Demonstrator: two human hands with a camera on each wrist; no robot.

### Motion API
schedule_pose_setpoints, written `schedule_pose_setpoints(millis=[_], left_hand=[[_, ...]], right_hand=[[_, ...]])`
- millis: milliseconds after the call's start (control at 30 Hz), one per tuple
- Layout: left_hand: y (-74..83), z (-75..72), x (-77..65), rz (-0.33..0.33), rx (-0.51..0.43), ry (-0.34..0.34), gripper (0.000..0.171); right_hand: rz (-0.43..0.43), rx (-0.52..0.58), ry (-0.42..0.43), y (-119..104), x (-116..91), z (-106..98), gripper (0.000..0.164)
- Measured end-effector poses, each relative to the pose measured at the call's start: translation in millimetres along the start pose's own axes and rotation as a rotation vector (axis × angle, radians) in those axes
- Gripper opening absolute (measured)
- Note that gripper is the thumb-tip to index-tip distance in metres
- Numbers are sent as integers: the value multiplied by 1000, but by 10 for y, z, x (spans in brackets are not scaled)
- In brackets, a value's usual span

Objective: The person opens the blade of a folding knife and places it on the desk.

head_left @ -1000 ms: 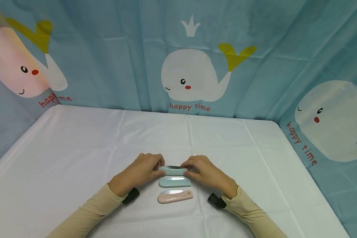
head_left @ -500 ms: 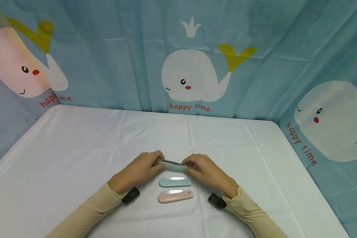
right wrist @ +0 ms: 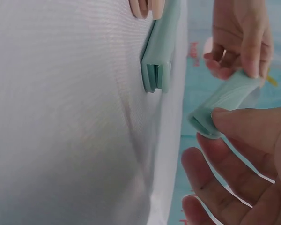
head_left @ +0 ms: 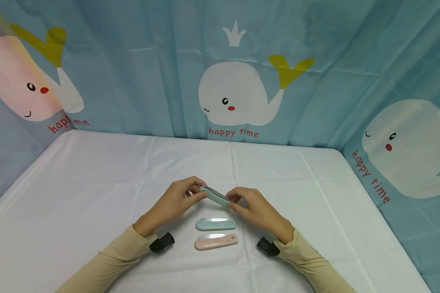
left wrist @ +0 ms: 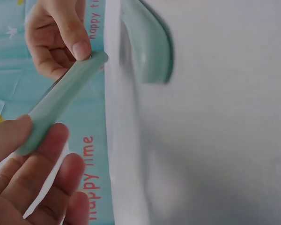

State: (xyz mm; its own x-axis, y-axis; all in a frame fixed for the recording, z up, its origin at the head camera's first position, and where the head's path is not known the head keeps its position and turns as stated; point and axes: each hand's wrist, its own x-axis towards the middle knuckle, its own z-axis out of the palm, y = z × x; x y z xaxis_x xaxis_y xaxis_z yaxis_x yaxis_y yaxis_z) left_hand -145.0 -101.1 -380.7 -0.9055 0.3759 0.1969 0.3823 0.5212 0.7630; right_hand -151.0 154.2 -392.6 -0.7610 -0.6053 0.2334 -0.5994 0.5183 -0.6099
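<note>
Between both hands a mint-green folding knife is held up above the white cloth, its blade folded into the handle. My left hand pinches the left end, which is tilted higher. At the lower right end, the thumb and finger of my right hand pinch the knife near its pivot. In the right wrist view the slotted end of this knife shows at the thumb. Below the hands lie a second mint-green folding knife and a pink folding knife, both folded, one nearer than the other.
White cloth covers the table, with creases running through it. A blue curtain printed with whales stands behind and along the sides. Black wrist devices sit under both cuffs.
Both hands have raised the mint-green folding knife from near the cloth. The left end has risen more, so the knife slants down to the right. The other two knives stay put.
</note>
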Motion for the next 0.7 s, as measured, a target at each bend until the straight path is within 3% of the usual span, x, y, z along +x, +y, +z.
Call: schedule_pose_setpoints(millis=[167,367,700], left_hand=[[24,4,8,-32,-41,20,19],[47,27,-8,-62,-113,-9,19],[104,107,-33,-35,-112,-48,17]], right_hand=[[-20,16,8,-10,6,-13,14],[-31,34,17,-23,-4,-12,12],[-35,98,85,-99,1,-21,12]])
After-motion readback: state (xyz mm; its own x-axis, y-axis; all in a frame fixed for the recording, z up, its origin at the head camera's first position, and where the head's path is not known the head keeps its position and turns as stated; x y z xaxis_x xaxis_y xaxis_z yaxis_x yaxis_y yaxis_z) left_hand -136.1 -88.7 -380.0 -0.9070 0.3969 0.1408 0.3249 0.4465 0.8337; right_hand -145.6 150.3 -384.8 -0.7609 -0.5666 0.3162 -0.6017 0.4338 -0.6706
